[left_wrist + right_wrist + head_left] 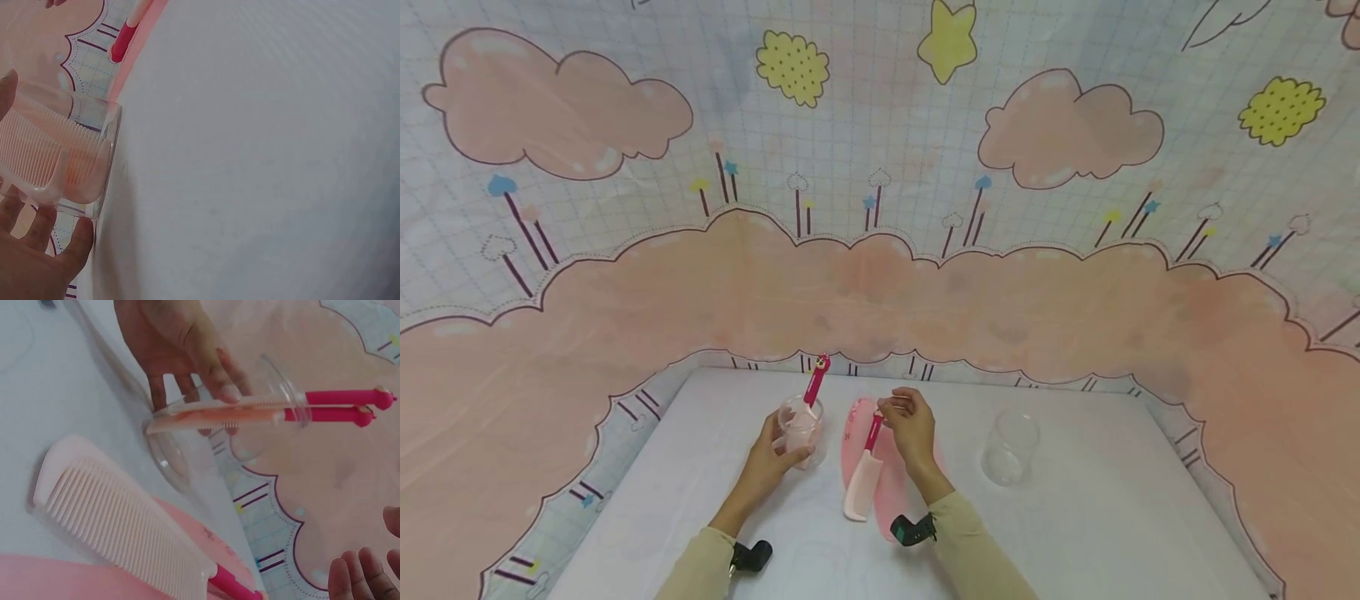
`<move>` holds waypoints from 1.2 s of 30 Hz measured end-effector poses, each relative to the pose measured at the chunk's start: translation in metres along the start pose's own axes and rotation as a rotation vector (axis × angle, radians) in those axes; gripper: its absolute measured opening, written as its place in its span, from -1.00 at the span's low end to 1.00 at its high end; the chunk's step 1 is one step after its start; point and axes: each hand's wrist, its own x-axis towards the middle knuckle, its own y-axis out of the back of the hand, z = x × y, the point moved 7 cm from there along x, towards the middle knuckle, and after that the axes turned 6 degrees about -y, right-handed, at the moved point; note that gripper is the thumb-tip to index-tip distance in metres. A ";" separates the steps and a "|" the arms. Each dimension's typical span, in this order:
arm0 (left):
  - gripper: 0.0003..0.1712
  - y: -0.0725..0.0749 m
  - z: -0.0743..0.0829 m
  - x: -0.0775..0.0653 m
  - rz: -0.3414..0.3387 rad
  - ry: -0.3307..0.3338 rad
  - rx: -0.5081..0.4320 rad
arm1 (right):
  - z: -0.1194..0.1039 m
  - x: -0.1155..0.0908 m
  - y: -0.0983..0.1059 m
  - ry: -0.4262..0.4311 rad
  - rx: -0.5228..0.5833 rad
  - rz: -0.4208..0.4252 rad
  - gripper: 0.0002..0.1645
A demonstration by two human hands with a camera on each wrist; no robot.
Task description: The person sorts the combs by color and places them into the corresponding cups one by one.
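Observation:
My left hand grips a clear cup from its left side, thumb across the near side. Inside it stand two pale pink combs with dark pink handles jutting past the rim; the left wrist view shows comb teeth through the wall. A similar pale pink comb lies over a flat pink oval piece. My right hand hovers by that comb's dark pink handle. In the right wrist view its fingers appear apart from the comb and hold nothing.
A second clear cup stands on the white table to the right. A patterned cloth with clouds and stars rises behind the table. Black wrist cameras sit on both wrists.

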 end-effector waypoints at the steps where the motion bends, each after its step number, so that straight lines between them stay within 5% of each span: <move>1: 0.07 0.000 0.000 0.000 0.000 0.000 0.000 | 0.002 0.001 0.001 0.002 -0.003 0.005 -0.63; 16: 0.06 0.000 0.000 0.000 -0.001 0.015 0.011 | 0.027 0.006 0.005 -0.071 -0.128 0.051 -0.60; 36: 0.05 0.001 0.002 -0.003 0.005 0.000 0.008 | 0.046 0.007 0.000 -0.146 -0.280 -0.004 -0.60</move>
